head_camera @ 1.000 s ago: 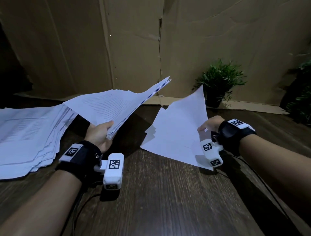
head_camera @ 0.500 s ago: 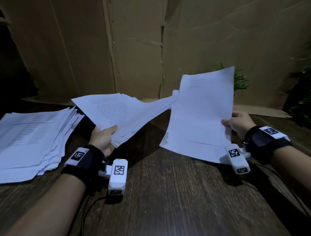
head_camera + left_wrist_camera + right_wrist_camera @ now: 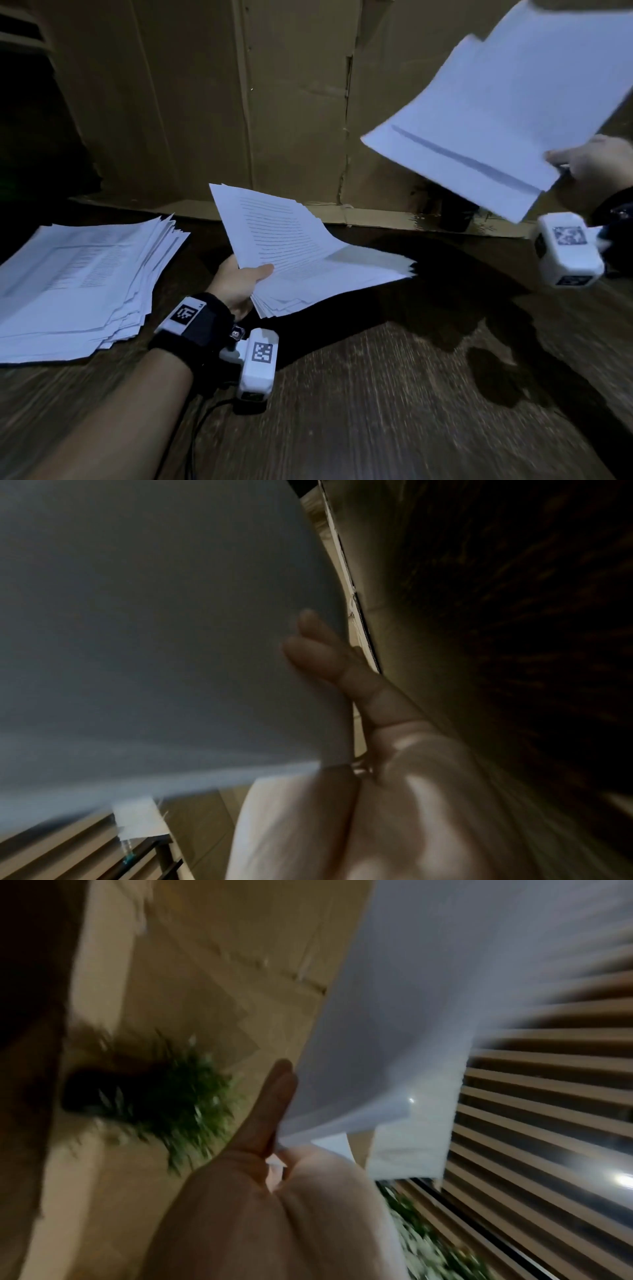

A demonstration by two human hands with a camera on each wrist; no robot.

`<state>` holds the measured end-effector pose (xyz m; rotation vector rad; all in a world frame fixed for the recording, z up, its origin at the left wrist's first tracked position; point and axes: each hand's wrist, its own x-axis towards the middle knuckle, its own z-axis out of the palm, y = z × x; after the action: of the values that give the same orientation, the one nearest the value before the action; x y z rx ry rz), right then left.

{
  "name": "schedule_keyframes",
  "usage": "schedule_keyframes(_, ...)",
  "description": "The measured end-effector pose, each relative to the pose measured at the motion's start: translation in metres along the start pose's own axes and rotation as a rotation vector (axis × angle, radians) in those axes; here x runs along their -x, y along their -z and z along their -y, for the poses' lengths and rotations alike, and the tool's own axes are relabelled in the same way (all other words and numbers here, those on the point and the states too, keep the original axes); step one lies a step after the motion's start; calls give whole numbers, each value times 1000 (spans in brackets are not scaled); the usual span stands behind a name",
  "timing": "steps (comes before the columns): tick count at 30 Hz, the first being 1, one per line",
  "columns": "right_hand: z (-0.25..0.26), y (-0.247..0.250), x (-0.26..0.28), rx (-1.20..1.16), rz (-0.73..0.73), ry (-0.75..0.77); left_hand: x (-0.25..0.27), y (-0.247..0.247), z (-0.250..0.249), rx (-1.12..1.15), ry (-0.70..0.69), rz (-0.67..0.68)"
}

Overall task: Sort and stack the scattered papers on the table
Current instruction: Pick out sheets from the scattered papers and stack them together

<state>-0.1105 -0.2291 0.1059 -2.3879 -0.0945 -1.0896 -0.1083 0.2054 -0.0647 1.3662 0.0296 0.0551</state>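
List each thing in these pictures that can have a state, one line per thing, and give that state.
Left hand: grips a fanned bundle, thumb on top.
Fanned bundle: held low over the table, printed side up.
Right hand: pinches a few sheets.
Few sheets: lifted high, tilted.
Big pile: lying on the table, edges uneven.

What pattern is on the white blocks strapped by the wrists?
Black-and-white square code markers on the white wrist-mounted blocks, clearest in the head view.

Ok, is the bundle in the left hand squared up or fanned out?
Fanned out. The bundle in the left hand shows staggered sheet edges at its right end and lower corner, and the top page curls upward.
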Motion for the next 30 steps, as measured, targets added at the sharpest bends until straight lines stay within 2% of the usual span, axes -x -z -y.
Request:
schedule_keyframes(1, 11, -4, 6, 121, 168, 116, 2, -2, -1, -7, 7, 16)
schedule_keyframes(2, 24, -13, 14, 139, 303, 38, 5, -4, -2, -10, 12, 31)
schedule_keyframes(5, 51, -58, 45, -268, 605, -192, 13, -10, -5, -15, 18, 141)
schedule_keyframes(7, 64, -82, 66, -564, 748, -409, 20, -14, -10, -24, 32, 212)
schedule_keyframes(8, 65, -90, 70, -630, 792, -473, 22, -15, -12, -21, 35, 238)
schedule_keyframes(10, 65, -98, 71, -601, 849, -463, 26, -17, -16, -6, 33, 242)
schedule_keyframes(16, 46, -109, 76, -592, 881, -386, 27, -18, -27, -168, 28, 171)
schedule_keyframes(20, 50, -108, 82, -699, 918, -436, 25, -21, -24, -215, 16, 140)
schedule_keyframes(22, 46, -108, 82, -720, 862, -497, 24, -20, -21, -230, 14, 139)
schedule_keyframes(26, 23, -112, 77, -698, 643, -637, 22, -19, -18, -246, 18, 125)
schedule_keyframes(28, 20, -110, 78, -728, 615, -698, 22, -19, -18, -251, 15, 117)
schedule_keyframes(30, 18, -110, 80, -700, 649, -712, 21, -20, -17, -258, 13, 110)
